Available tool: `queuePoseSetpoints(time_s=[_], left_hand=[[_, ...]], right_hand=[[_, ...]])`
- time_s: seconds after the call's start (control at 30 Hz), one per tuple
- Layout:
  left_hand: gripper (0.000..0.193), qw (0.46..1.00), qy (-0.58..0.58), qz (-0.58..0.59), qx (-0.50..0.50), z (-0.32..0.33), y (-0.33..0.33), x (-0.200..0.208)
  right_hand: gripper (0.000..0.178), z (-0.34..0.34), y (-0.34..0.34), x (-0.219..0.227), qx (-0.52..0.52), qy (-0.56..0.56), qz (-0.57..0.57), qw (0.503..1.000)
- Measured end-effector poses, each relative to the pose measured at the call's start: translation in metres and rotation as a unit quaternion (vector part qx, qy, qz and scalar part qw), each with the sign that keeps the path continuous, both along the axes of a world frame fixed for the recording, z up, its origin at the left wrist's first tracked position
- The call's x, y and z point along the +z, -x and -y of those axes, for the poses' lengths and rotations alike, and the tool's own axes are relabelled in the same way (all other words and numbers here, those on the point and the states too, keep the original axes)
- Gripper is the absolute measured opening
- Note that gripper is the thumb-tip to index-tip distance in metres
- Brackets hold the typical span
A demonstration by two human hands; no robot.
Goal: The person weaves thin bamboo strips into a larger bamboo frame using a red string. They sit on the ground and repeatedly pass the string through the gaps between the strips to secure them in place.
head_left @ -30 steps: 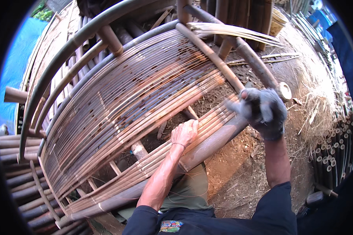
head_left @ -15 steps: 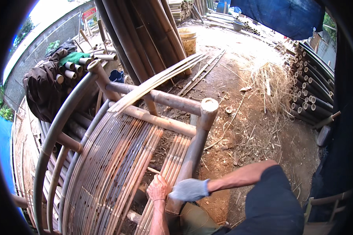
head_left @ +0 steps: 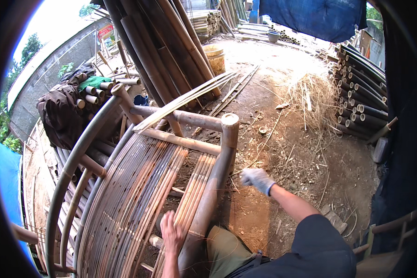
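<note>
A curved bamboo chair frame (head_left: 209,185) stands in front of me, with thin bamboo slats (head_left: 125,185) laid lengthwise across it. A narrower group of slats (head_left: 192,190) runs along its right side, with a gap beside it. My bare left hand (head_left: 171,234) is on this narrow group, its fingers bent over the left edge. My right hand (head_left: 257,180), in a grey work glove, is closed and held in the air right of the frame. A faint thin strand shows near it; whether the glove grips it is too small to tell.
Loose split bamboo strips (head_left: 185,103) lie across the frame's far rail. Large dark bamboo poles (head_left: 157,51) lean behind it. Stacked poles (head_left: 361,92) and a heap of shavings (head_left: 310,99) are at right. A dark cloth (head_left: 60,113) covers poles at left.
My right hand has swung from beside my left hand up and out to the right. My left hand has moved slightly down and left along the slats. The whole view has shifted a little.
</note>
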State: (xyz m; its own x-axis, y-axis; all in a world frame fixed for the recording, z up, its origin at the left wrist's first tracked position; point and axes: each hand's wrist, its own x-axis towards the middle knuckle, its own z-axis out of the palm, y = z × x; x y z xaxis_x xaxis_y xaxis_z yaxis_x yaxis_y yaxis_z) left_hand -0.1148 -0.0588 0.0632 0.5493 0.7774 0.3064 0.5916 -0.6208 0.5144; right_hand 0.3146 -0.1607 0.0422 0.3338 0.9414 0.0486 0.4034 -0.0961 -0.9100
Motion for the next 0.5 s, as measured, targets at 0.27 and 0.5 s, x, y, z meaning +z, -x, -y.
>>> queuePoseSetpoints(time_s=[0.27, 0.5], left_hand=[[0.037, 0.974, -0.028, -0.192, -0.118, 0.092, 0.147, 0.012], [0.035, 0.979, 0.010, -0.136, -0.151, 0.119, 0.188, 0.021]], right_hand=[[0.034, 0.064, 0.100, 0.034, -0.063, 0.328, 0.462, 0.822], [0.055, 0.062, 0.323, 0.028, 0.272, -0.173, 0.218, 0.921]])
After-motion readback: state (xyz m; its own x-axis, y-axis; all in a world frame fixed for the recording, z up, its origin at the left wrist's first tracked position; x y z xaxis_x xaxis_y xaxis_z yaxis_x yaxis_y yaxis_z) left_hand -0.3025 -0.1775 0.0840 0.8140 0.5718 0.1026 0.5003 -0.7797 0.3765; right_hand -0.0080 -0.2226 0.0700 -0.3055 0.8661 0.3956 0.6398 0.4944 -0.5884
